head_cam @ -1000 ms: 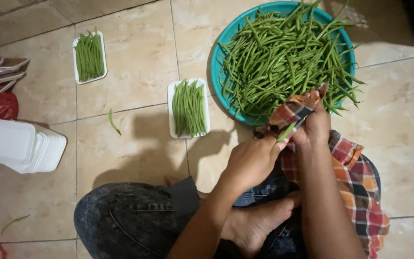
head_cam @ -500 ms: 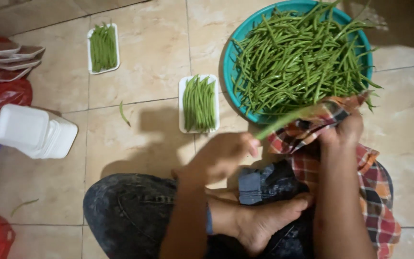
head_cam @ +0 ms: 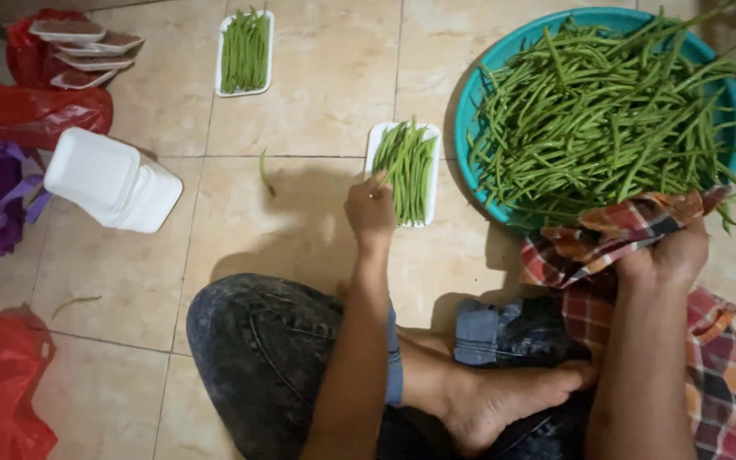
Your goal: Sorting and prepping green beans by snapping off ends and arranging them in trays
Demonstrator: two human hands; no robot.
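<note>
1. Left hand [head_cam: 370,209] is closed around a green bean [head_cam: 388,170], laying it onto the near white tray [head_cam: 378,136] among the beans already there. Tray sits on the tile floor [head_cam: 317,85], just beside the teal basin [head_cam: 479,85].
2. Right hand [head_cam: 666,255] rests on the checked cloth [head_cam: 606,247] at the basin's near rim. Fingers look curled into the cloth; cannot tell if it holds anything else.
3. Bean pile [head_cam: 606,119] fills the basin and overhangs the rim on the right.
4. Risk: the tray is narrow and nearly full, so a bean dropped at an angle could roll off onto the floor. One stray bean [head_cam: 263,170] already lies left of the tray.
5. Risk: tugging the cloth could drag the overhanging beans out.
6. Second filled tray [head_cam: 244,89] is well apart, as is the stack of empty trays [head_cam: 112,181].
</note>
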